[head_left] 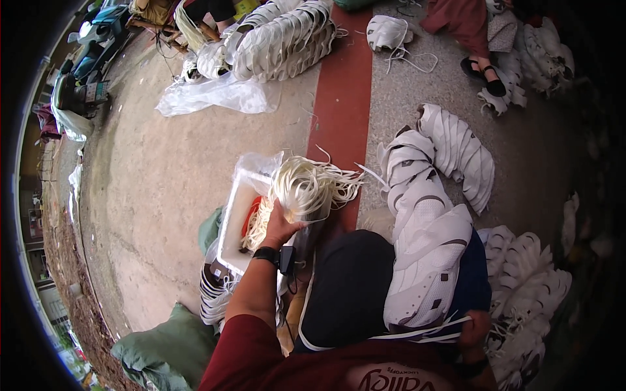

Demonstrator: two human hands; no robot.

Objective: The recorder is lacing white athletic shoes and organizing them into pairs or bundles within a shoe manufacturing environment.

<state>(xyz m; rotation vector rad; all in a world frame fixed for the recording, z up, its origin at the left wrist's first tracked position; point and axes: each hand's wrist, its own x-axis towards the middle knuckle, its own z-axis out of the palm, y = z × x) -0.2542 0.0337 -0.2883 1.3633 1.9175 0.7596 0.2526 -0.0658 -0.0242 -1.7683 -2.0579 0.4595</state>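
Note:
My left hand (pixel 280 226) reaches over a white foam box (pixel 229 225). Its fingers and thumb are closed on the near end of a looped bundle of cream shoelaces (pixel 303 186) lying across the box's right side; part of the grip is hidden. On my lap lies a long stack of white shoe uppers (pixel 424 260), nested into one another and reaching away from me. Low on the right, my right hand (pixel 475 326) is closed around several white laces (pixel 427 333) that run left across my lap below the nearest upper.
More stacked uppers (pixel 528 280) lie to my right, with another curved stack (pixel 460 153) beyond my lap. A green sack (pixel 166 348) sits at lower left. Farther off are a big row of uppers (pixel 287 42), a plastic sheet (pixel 218 98) and another person's feet (pixel 488 75).

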